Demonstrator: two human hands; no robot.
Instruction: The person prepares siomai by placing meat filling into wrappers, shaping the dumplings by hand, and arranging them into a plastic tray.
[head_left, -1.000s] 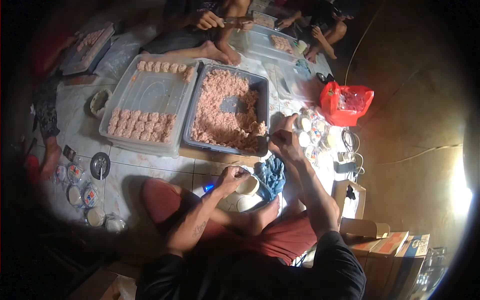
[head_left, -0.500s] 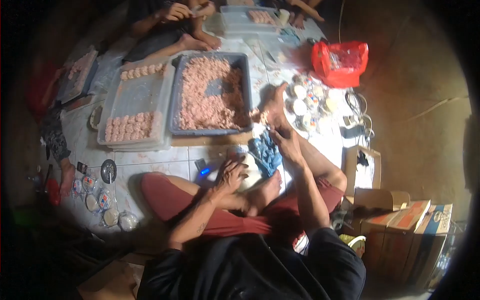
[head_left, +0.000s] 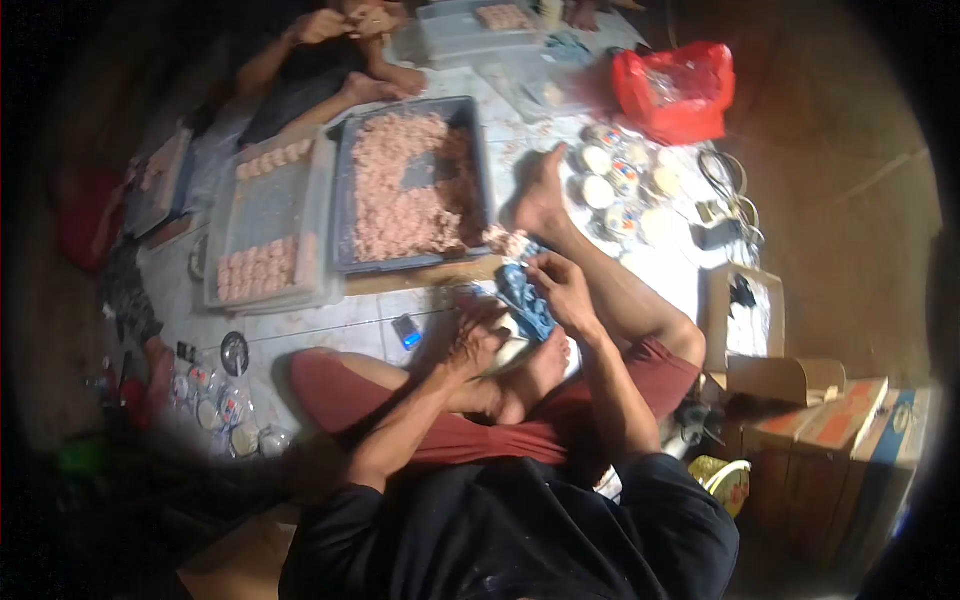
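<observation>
My right hand is closed, thumb and fingers pinched together beside a crumpled blue cloth. What it grips is too small to make out; a lump of pink minced meat shows just beyond its fingertips. My left hand is smeared by motion above a pale rounded thing near my foot, so its fingers are unclear. Ahead stands a dark grey tub holding pink minced meat. Left of it, a clear plastic tray bears rows of shaped pink portions.
Round wrapped packs lie by a red plastic bag and cables. A small dark device rests on the tiles. More packs lie at left; cardboard boxes stand at right. Another person's hands are at the top.
My left hand has moved slightly toward the cloth and is now blurred. My right hand stays pinched, a little lower and left. The whole view has shifted and tilted slightly.
</observation>
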